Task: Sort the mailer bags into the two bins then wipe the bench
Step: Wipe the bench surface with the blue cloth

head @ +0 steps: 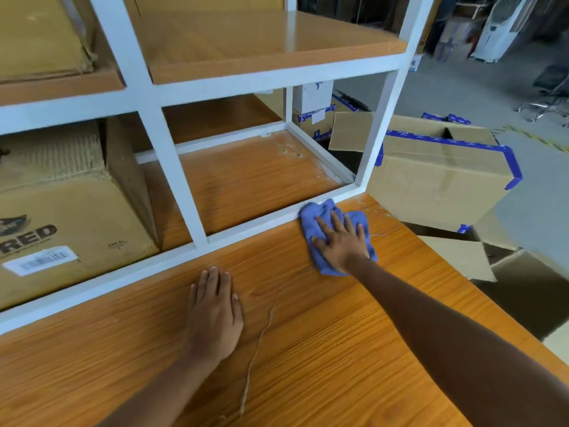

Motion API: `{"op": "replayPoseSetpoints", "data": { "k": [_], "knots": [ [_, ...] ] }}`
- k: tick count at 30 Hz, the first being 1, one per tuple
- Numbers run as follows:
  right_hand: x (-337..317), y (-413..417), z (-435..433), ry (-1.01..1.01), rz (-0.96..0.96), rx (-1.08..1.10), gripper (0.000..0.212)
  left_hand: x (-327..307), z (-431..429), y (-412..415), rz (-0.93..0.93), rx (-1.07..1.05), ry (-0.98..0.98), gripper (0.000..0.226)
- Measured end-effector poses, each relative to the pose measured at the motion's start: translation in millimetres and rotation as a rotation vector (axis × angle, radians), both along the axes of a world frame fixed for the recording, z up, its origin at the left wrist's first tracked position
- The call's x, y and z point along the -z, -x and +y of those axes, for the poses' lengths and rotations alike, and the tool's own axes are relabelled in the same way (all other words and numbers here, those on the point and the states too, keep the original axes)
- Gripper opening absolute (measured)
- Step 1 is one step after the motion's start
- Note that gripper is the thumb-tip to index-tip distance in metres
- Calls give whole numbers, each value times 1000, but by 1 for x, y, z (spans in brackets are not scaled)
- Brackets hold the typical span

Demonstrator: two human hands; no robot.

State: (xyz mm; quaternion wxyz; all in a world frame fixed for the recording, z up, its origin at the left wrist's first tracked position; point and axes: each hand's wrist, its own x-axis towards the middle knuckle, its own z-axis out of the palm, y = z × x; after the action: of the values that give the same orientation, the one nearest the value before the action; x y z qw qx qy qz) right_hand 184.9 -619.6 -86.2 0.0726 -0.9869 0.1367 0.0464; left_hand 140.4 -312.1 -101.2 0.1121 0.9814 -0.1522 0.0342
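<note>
Left hand (215, 315) flat, palm down, fingers straight, right hand (341, 245) flat, fingers spread, arm outstretched

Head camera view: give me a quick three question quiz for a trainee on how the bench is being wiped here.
1. Which hand presses the blue cloth on the bench? A) left B) right C) both
2. True or false: the left hand lies flat on the bench and holds nothing.
3. Fill in: a thin loose ____ lies on the bench between the two arms.
Key: 1 B, the right hand. 2 true. 3 string.
</note>
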Motion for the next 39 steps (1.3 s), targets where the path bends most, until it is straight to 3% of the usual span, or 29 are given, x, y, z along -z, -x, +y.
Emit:
{"op": "replayPoseSetpoints", "data": {
  "k": [3,7,10,12,14,17,19,22,25,27,29,31,35,39],
  "knots": [
    [-2,2,41,-34,13,71,63,-4,1,0,15,4,-8,55],
    [-3,50,114,-32,-9,-215,65,-11,2,0,47,9,35,48],
    [-3,100,108,-24,-16,-375,72,-14,17,7,66,87,24,62],
    [-5,119,64,15,-37,-178,79,-12,38,17,71,195,-51,75],
    [-9,128,29,1,18,186,75,-8,57,28,72,282,-92,74],
    [-6,113,58,-29,11,459,68,-9,63,29,28,256,-60,71],
    [-4,106,113,-37,-3,349,67,-10,61,29,20,249,-43,65],
    [1,137,178,7,-22,-14,70,-13,64,31,44,253,27,60],
    [2,193,159,-15,-47,-161,79,-10,75,41,26,292,18,63],
    [4,215,117,18,-74,95,83,-8,81,51,38,332,-51,61],
    [1,220,92,-22,-49,419,74,-11,83,56,17,340,-74,62],
    [0,209,105,-48,-30,541,68,-11,82,57,-17,331,-90,61],
    [2,212,189,-28,-35,275,70,-9,84,56,-26,341,-72,54],
    [1,282,217,-61,-56,-94,69,-7,88,67,14,320,-57,65]
  ]
}}
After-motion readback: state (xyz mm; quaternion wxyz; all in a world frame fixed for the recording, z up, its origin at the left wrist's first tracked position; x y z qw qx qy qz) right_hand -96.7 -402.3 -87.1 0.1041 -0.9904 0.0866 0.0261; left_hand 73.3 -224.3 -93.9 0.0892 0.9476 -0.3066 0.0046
